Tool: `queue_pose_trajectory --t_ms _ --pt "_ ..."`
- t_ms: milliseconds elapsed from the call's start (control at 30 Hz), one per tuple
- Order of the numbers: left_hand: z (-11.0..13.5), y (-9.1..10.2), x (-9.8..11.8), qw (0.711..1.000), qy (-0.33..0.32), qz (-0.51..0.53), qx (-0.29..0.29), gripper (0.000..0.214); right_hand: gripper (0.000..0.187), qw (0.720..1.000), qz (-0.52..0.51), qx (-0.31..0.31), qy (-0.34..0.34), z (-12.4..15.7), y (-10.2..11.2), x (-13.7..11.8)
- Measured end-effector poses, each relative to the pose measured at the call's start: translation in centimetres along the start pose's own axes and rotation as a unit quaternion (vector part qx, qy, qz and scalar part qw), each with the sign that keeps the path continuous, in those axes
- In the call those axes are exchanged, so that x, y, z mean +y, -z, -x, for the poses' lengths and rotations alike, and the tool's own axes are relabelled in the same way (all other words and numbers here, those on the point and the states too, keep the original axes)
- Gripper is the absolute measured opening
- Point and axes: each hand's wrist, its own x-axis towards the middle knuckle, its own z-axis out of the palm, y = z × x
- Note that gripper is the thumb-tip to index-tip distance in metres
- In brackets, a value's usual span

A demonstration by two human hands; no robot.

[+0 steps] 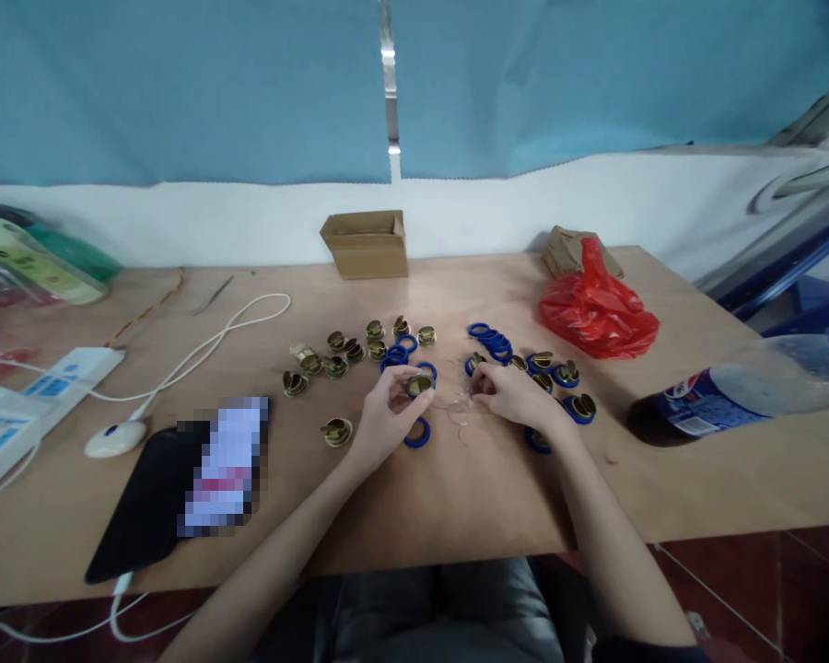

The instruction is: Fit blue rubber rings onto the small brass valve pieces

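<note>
My left hand point(387, 416) is closed, its thumb and fingertips gripping a round brass-coloured metal piece point(421, 385) with a blue ring partly showing behind it. Just below that lies a loose blue ring point(417, 433). The fingers of my right hand point(515, 398) are pinched together low over the table, beside thin curly scraps point(461, 419); what they hold is hidden. Several brass pieces point(335, 366) without blue rings are scattered left of my hands. On the right, several brass pieces sit in blue rings point(580, 408), near a row of overlapping loose rings point(494, 343).
A small open cardboard box point(367, 256) stands at the back wall. To the right are a red plastic bag point(598, 313) and a cola bottle point(725, 391) on its side. Phones point(142, 497), a white cable and a power strip point(48, 405) occupy the left.
</note>
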Motion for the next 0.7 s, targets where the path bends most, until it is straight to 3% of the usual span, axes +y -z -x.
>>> queue_pose_trajectory --t_ms 433,700 --pt "0.0 0.07 -0.01 1.0 -0.002 -0.008 -0.004 0.033 0.01 0.994 0.106 -0.019 0.016 -0.28 -0.71 -0.8" --pt "-0.02 0.03 -0.2 0.999 -0.022 -0.023 0.0 0.032 0.01 0.996 0.058 0.013 0.067 -0.21 -0.16 -0.4"
